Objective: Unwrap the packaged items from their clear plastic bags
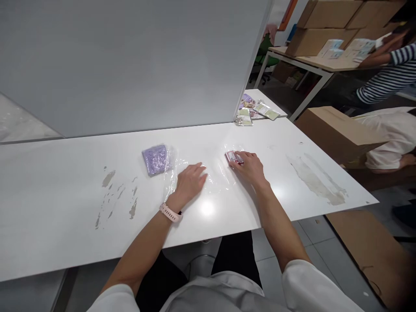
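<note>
My left hand (191,181) lies flat with fingers stretched out on a clear plastic film (195,173) spread on the white table (81,234). A pink watch sits on that wrist. My right hand (249,166) rests at the film's right edge, its fingers curled over a small red and white packet (232,157). A purple packet in clear wrap (156,159) lies on the table just left of the film, apart from both hands.
A grey partition (130,65) stands along the table's far edge. Several small packets (255,112) lie at the far right corner. Cardboard boxes (338,132) stand to the right. Other people work at a second table (312,63) behind.
</note>
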The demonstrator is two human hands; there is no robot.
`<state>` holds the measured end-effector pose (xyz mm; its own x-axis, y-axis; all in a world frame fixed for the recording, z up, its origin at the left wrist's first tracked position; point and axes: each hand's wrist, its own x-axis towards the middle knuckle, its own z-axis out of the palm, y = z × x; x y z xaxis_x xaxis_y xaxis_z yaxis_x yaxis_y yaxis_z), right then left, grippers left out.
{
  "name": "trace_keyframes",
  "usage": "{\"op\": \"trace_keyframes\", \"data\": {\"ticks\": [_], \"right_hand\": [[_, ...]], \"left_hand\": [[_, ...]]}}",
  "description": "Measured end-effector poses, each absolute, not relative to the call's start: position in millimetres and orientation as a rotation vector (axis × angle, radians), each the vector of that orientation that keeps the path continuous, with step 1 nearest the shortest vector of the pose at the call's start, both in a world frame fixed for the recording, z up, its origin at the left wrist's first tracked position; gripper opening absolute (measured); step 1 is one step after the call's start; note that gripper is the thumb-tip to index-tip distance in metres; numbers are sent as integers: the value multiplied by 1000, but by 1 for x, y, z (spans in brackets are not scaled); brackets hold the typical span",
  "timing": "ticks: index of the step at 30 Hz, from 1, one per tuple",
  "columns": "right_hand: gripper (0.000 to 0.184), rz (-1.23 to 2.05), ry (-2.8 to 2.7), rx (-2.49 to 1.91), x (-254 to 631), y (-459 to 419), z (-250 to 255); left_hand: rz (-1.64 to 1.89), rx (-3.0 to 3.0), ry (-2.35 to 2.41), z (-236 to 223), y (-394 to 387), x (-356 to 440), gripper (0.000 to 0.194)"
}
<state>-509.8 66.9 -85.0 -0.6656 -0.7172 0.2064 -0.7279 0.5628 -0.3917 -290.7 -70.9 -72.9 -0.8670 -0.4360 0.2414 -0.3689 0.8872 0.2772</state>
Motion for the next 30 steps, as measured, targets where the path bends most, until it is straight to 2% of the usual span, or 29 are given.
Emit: {"op": "trace_keyframes", "data": {"ticks": [3,6,10,14,17,22,25,28,30], "right_hand": [[59,566,-2805,1289,-516,72,-82],[68,587,-2930,1269,-530,82,-78],[65,675,-3047,947,-547,98,-71],[56,860,-2571,598,-538,90,-70],[47,917,-2455,884,-514,66,-80],[32,724,-2562,1319,-484,33,-101],[38,738,-2588,1339,-485,32,-103],[35,743,-2600,1245,-492,40,-99],[41,702,-2657,1152,-496,45,-96]], "left_hand": [[-442,310,-2917,-84,-59,-294,52],[-488,270,-3045,-91,-57,-295,64],[-498,343,-3095,-92,-65,-293,65],[-505,364,-3088,-89,-69,-292,61],[-512,361,-3081,-87,-68,-292,59],[-498,373,-3094,-86,-67,-293,58],[-497,369,-3093,-87,-68,-293,58],[-512,368,-3085,-87,-68,-293,58],[-526,370,-3084,-87,-68,-293,58]]}}
